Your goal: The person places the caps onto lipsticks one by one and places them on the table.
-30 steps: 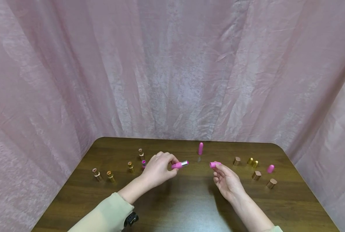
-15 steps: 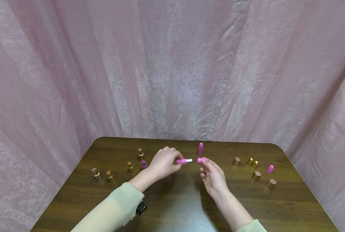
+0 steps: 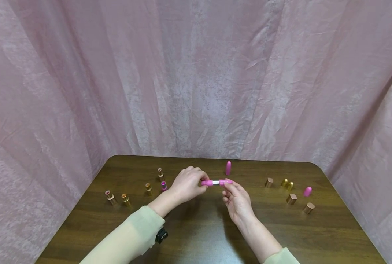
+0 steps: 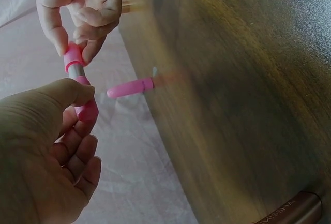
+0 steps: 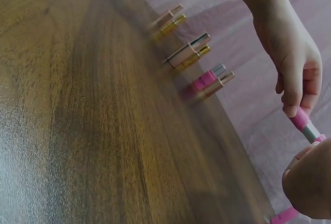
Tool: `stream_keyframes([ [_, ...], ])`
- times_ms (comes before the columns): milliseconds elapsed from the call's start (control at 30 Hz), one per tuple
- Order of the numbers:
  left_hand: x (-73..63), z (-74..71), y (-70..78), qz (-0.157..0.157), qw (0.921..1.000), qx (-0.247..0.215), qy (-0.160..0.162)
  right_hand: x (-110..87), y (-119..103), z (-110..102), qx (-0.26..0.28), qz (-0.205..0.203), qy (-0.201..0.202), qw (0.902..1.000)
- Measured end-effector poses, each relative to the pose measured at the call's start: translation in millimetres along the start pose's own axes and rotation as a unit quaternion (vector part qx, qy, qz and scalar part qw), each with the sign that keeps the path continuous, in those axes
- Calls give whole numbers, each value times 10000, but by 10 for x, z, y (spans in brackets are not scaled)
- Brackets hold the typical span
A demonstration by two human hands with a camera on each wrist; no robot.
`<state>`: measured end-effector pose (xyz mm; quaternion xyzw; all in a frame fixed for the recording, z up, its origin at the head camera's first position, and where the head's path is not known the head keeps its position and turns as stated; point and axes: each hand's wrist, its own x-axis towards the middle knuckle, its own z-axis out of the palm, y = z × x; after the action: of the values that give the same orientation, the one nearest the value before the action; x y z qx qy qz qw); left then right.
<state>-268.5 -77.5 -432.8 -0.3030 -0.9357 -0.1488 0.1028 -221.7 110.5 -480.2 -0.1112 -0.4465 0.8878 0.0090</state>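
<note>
The left hand (image 3: 188, 186) pinches a pink lipstick tube (image 3: 207, 183) with its silver collar (image 3: 215, 182) bared; the right hand (image 3: 238, 201) pinches a pink cap (image 3: 225, 182). Both pieces lie in line above the worktop (image 3: 196, 242), low centre in the head view, the collar meeting the cap's mouth; how deep it sits cannot be told. Were they tilted apart, the rim could catch on the collar; a loose pinch might drop the cap. A low sweep of the left sleeve (image 3: 126, 234) could topple the uncapped gold tubes (image 3: 125, 200), rose-gold tubes (image 3: 110, 198) and second pink tube (image 3: 164, 186) at lower left, whose contents are too small to see. Gold caps (image 3: 290, 186), rose-gold caps (image 3: 291, 199) and another pink cap (image 3: 307, 191) stand off their tubes at lower right. An upright pink lipstick (image 3: 228, 168), beyond the hands, looks capped, hiding its inside.
</note>
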Motion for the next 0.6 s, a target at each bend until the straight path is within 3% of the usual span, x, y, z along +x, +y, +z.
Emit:
stream_keyframes([
  [600, 13, 35, 15, 340, 9994, -79, 69, -22, 88, 69, -216, 164, -65, 9996],
])
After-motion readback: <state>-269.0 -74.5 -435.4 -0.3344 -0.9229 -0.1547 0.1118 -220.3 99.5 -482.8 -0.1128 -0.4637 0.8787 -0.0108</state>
